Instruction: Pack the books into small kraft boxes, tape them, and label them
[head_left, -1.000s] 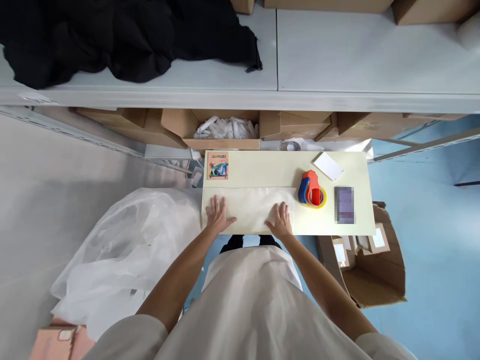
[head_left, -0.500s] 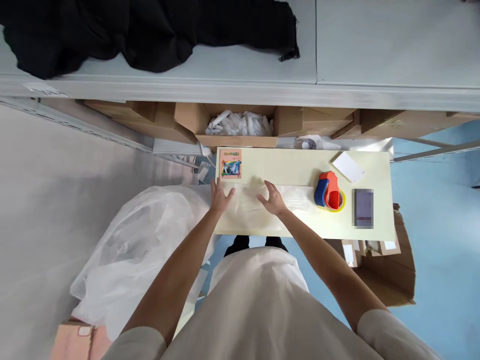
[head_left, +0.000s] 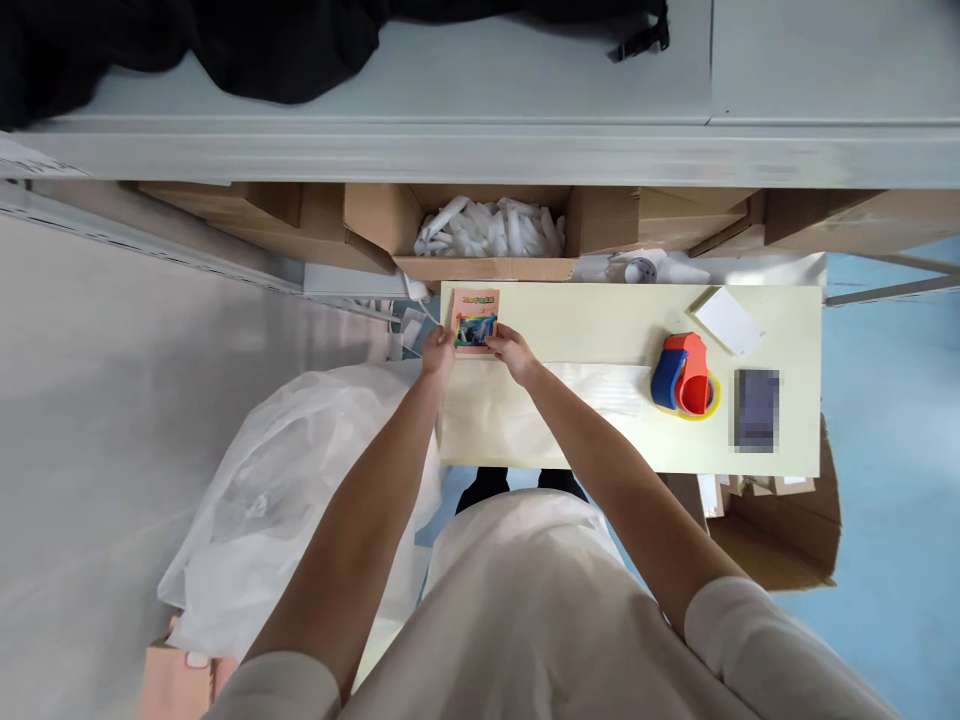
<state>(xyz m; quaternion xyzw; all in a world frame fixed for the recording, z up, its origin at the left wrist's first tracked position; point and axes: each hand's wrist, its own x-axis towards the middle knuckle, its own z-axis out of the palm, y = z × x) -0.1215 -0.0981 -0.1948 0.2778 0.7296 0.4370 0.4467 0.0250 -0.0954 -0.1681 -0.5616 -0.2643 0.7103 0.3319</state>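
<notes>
A pink booklet [head_left: 475, 308] with a colourful picture on its cover is at the table's far left corner. My left hand [head_left: 438, 352] grips its left edge, fingers closed. At its lower right corner, my right hand [head_left: 513, 353] pinches it, with the thumb over the cover. Whether the booklet rests on the table or is slightly raised, I cannot tell. Just nearer to me, a sheet of thin translucent plastic film [head_left: 600, 388] lies flat on the tabletop, partly under my right forearm.
On the cream table [head_left: 585, 310] stand a red and blue tape dispenser [head_left: 681, 378], a white box [head_left: 727, 321] and a blurred dark rectangular thing [head_left: 756, 410]. Behind is an open carton [head_left: 480, 268] of white pieces. A big plastic bag [head_left: 300, 480] bulges at left; another carton [head_left: 787, 540] sits right.
Both hands have moved from open above the film to the booklet and closed on its sides. The view has shifted slightly.
</notes>
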